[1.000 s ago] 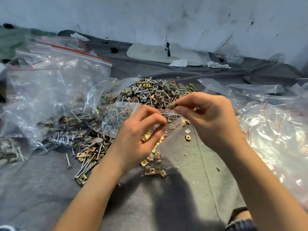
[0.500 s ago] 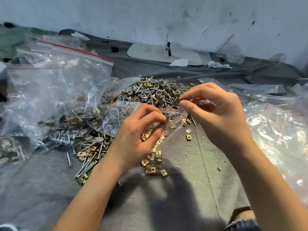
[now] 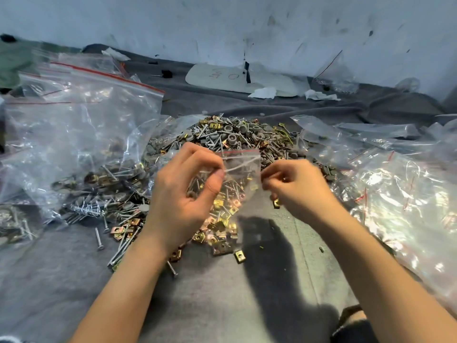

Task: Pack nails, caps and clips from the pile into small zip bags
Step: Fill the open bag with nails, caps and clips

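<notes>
Small zip bag [image 3: 241, 169] hangs upright between both hands, its red seal strip on top. The left hand [image 3: 183, 194] pinches the left edge between thumb and curled fingers. The right hand [image 3: 299, 186] has its fingers curled, with thumb and forefinger at the right edge, apparently pinching it too. Whether the seal is open or pressed closed cannot be told.

Nails and what look like caps show through the plastic, so this small zip bag seems at least partly loaded, and sealing it is likely the step in hand. Much is left to do: the pile [image 3: 247, 134] just beyond the grip is large, and loose clips [image 3: 220, 233] lie directly beneath it on the grey cloth [image 3: 222, 305].

A big bag [image 3: 81, 125] of hardware bulges well to the left of the grip. More clear bags [image 3: 395, 181] crowd the right, near the right wrist. Open room lies toward the person, on cloth below the hands, where a filled bag could probably be set down without catching plastic edges.
</notes>
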The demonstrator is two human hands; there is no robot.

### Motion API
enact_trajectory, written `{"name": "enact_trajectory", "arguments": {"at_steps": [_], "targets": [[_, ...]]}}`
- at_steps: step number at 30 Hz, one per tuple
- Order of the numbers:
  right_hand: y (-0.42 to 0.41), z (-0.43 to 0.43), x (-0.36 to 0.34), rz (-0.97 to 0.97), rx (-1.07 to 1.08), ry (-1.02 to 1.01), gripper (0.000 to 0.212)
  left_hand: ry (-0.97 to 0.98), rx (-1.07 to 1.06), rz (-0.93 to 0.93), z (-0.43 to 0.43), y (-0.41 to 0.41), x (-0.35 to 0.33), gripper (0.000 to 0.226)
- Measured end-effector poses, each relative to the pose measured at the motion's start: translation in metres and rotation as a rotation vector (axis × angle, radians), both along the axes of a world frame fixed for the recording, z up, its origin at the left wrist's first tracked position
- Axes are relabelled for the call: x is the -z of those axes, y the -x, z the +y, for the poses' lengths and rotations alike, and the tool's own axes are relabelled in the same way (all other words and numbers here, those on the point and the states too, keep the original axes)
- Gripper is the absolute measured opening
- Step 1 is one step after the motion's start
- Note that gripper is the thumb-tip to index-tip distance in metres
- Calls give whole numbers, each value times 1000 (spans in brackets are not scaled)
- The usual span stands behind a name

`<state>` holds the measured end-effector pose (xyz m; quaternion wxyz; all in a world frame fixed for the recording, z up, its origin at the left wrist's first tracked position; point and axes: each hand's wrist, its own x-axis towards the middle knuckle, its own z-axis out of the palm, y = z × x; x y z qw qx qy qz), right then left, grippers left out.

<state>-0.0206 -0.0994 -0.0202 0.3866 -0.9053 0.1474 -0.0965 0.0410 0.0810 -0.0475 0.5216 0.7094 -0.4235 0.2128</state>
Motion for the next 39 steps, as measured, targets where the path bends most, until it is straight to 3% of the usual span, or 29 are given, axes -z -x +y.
{"name": "enact_trajectory", "arguments": {"at_steps": [6,12,28,31,34,36,39], "targets": [[-16,20,26,213,-244,158,27,32,-35,2,4,-4,3,11],[-21,31,33,181,-232,423,16,18,-34,17,5,-5,6,11],[-22,28,29,261,-246,384,14,-1,-49,47,5,-5,8,17],[-19,11,16,70,-50,264,10,-37,-21,48,4,-7,9,16],[-10,3,-6,-318,76,5,12,-113,11,25,0,-6,10,20],[-3,7,-17,-510,9,-74,14,-142,45,9,-2,-4,10,20],[3,18,-20,-508,-140,-47,10,-156,83,-23,-5,0,10,20]]}}
